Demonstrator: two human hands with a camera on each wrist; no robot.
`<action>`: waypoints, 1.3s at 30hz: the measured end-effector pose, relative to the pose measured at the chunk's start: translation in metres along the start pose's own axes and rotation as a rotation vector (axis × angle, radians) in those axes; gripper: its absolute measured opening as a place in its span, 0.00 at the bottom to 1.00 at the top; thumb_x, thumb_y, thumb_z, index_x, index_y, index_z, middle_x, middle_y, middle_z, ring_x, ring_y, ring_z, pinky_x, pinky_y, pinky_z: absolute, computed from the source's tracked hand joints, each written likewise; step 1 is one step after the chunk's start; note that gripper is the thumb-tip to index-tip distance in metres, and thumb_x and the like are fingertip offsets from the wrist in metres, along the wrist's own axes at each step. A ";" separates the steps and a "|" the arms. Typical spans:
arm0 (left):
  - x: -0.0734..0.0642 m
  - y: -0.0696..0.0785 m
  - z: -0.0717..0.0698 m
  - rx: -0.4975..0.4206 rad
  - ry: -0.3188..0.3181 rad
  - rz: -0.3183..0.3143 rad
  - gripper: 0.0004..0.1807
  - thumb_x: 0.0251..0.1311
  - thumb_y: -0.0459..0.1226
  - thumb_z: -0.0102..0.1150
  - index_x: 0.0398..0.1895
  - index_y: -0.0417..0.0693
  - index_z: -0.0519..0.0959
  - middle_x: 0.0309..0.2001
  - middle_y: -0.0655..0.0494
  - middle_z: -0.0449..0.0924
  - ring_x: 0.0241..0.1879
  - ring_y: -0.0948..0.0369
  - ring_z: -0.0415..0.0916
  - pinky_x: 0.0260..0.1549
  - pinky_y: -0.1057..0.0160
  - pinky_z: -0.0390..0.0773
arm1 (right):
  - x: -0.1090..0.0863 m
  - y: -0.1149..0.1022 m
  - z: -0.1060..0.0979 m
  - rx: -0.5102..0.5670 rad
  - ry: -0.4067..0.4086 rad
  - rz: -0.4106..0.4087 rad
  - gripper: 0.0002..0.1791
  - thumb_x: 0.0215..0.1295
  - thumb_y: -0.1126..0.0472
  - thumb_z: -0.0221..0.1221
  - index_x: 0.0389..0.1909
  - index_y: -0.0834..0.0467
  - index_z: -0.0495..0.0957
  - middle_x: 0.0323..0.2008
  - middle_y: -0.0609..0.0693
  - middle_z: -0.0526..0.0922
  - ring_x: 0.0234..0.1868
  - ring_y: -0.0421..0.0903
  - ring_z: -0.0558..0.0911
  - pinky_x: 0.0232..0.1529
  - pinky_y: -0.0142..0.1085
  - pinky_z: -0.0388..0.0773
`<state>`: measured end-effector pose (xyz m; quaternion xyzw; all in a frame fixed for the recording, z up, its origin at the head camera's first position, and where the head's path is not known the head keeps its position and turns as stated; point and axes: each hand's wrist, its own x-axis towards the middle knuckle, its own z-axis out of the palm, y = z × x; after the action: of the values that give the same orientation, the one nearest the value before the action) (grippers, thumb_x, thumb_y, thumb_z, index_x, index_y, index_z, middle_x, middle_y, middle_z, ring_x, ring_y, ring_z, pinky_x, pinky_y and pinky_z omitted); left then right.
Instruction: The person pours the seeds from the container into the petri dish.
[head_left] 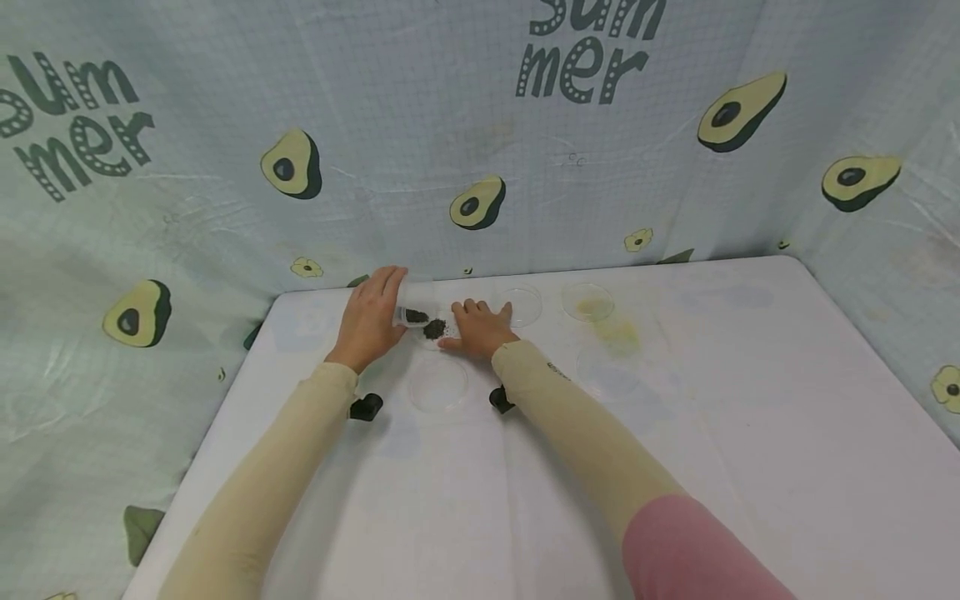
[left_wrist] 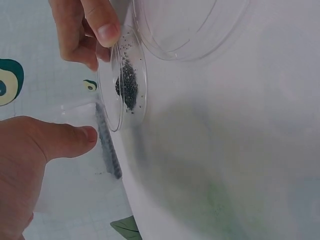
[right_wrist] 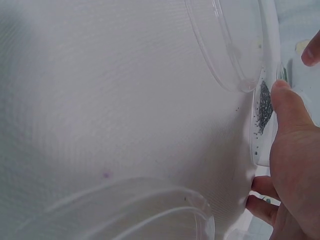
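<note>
My left hand (head_left: 367,321) grips a clear plastic container (head_left: 416,293), which lies tipped on its side in the air. Dark granules are gathered along its lower wall. Just right of its mouth is a clear petri dish (left_wrist: 142,95) with a small heap of dark granules (left_wrist: 129,85) and a few scattered grains. My right hand (head_left: 480,327) holds that dish at its rim, thumb on the near side. In the right wrist view, the thumb of the right hand (right_wrist: 297,145) overlaps the dish edge, while other fingers reach down by the table.
Another clear dish (head_left: 438,408) lies in front of the hands. More clear dishes, one (head_left: 522,325) beside the right hand and one (head_left: 587,319) farther right, sit near the table's back edge. Yellowish stains (head_left: 618,335) mark the white table (head_left: 750,433). A patterned curtain (head_left: 405,125) hangs behind.
</note>
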<state>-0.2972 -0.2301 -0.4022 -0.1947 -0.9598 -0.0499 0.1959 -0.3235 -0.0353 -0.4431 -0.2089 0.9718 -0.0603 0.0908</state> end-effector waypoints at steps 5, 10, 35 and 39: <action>-0.003 -0.003 0.000 -0.007 0.007 -0.061 0.52 0.39 0.35 0.79 0.69 0.37 0.59 0.66 0.38 0.65 0.66 0.44 0.65 0.64 0.44 0.68 | 0.000 0.000 0.001 -0.006 0.009 -0.001 0.42 0.63 0.28 0.47 0.69 0.52 0.58 0.66 0.52 0.67 0.69 0.52 0.66 0.68 0.68 0.54; -0.007 -0.006 -0.001 -0.003 -0.015 -0.110 0.57 0.41 0.38 0.79 0.74 0.43 0.53 0.65 0.37 0.65 0.61 0.42 0.69 0.59 0.44 0.72 | -0.001 -0.001 0.000 -0.013 0.010 0.000 0.42 0.63 0.28 0.47 0.68 0.52 0.59 0.66 0.52 0.67 0.68 0.52 0.66 0.67 0.68 0.54; -0.025 -0.020 0.002 -0.264 -0.100 -0.378 0.55 0.50 0.45 0.73 0.75 0.47 0.48 0.71 0.37 0.56 0.63 0.39 0.65 0.52 0.39 0.74 | 0.003 0.001 0.003 0.010 -0.001 0.004 0.42 0.63 0.28 0.48 0.69 0.52 0.58 0.67 0.52 0.66 0.69 0.53 0.65 0.68 0.69 0.52; -0.029 -0.024 0.003 -0.316 -0.099 -0.431 0.55 0.51 0.47 0.72 0.75 0.50 0.47 0.68 0.35 0.58 0.62 0.38 0.67 0.55 0.37 0.72 | 0.002 0.000 0.001 0.008 -0.006 -0.006 0.42 0.63 0.28 0.48 0.69 0.53 0.58 0.66 0.53 0.66 0.69 0.53 0.65 0.68 0.69 0.52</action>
<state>-0.2833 -0.2623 -0.4166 -0.0161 -0.9678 -0.2300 0.1007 -0.3252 -0.0365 -0.4449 -0.2115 0.9707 -0.0640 0.0943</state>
